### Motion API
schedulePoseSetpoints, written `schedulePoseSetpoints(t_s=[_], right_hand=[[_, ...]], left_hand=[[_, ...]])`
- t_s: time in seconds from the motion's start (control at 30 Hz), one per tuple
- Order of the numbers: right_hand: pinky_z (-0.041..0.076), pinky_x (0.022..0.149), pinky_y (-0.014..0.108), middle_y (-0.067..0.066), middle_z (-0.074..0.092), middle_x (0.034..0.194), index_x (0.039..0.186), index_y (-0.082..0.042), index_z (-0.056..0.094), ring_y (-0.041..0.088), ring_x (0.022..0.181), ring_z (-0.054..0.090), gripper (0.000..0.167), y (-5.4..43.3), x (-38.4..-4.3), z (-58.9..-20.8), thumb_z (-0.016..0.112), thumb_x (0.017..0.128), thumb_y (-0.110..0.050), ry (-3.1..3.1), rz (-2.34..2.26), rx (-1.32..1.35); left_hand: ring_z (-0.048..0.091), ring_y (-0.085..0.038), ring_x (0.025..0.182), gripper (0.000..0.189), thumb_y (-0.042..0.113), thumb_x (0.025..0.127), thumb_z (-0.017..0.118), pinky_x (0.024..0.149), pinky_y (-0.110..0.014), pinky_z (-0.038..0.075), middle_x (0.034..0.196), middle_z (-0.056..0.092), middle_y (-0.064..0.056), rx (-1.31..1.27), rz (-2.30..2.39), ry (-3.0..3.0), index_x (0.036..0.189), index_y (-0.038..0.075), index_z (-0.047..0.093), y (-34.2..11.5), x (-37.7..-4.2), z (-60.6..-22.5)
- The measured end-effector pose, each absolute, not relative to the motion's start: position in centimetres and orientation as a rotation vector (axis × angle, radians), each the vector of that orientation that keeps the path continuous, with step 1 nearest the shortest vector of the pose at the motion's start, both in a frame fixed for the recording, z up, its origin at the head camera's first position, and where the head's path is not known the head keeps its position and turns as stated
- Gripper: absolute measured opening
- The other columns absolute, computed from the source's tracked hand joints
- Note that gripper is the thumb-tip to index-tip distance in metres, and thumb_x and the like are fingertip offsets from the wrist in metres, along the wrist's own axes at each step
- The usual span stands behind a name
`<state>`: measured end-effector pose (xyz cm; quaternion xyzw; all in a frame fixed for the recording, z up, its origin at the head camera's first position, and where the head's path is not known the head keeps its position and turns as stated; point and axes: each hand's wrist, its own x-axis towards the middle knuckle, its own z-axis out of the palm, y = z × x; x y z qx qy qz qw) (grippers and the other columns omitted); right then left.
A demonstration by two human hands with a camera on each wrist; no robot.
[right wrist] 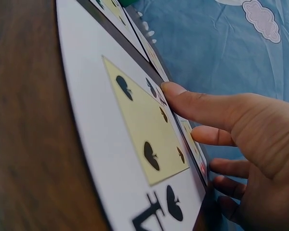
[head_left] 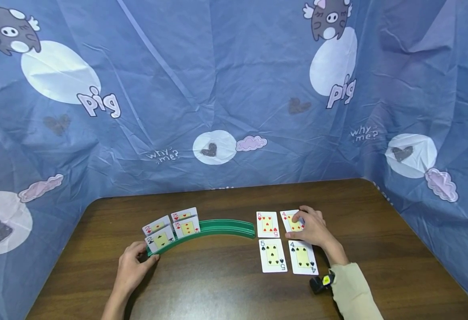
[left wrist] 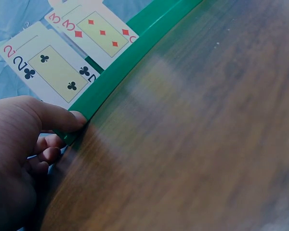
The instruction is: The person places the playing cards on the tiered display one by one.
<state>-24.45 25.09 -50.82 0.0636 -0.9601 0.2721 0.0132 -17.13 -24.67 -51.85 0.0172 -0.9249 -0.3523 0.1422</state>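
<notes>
My left hand pinches the left end of a green curved card holder, thumb on its front side. In the holder stand a two of clubs before a red two, and a three of diamonds before a red three. My right hand is over the four of diamonds, which is partly hidden. Its thumb is by the card's near edge and a fingertip rests on its face, thumb and finger apart. Nearer me lies the four of spades.
Left of the fours, the five of hearts and five of spades lie face up, close to the holder's right end. A brown wooden table carries everything. Blue printed cloth stands behind it and at both sides.
</notes>
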Motion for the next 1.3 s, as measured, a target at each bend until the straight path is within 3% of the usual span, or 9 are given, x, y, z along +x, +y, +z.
schedulePoseSetpoints(t_s=[0.5, 1.3], right_hand=[[0.033, 0.095, 0.063, 0.025, 0.048, 0.149, 0.091, -0.015, 0.062, 0.048, 0.127, 0.04, 0.04, 25.22, -24.63, -50.79, 0.088, 0.071, -0.038, -3.009, 0.83, 0.216], [0.035, 0.088, 0.055, 0.024, 0.052, 0.137, 0.092, -0.013, 0.063, 0.044, 0.118, 0.044, 0.043, 25.12, -24.19, -50.47, 0.088, 0.071, -0.041, -2.99, 0.804, 0.205]], left_hand=[[0.06, -0.028, 0.097, 0.028, 0.005, 0.076, 0.082, 0.078, -0.032, 0.044, 0.109, 0.07, -0.018, 0.049, -1.027, -2.66, 0.102, -0.001, 0.074, -24.64, -17.07, -51.84], [0.06, -0.025, 0.094, 0.026, 0.005, 0.074, 0.083, 0.076, -0.029, 0.044, 0.107, 0.071, -0.017, 0.042, -1.016, -2.64, 0.099, 0.001, 0.075, -24.57, -17.04, -51.8]])
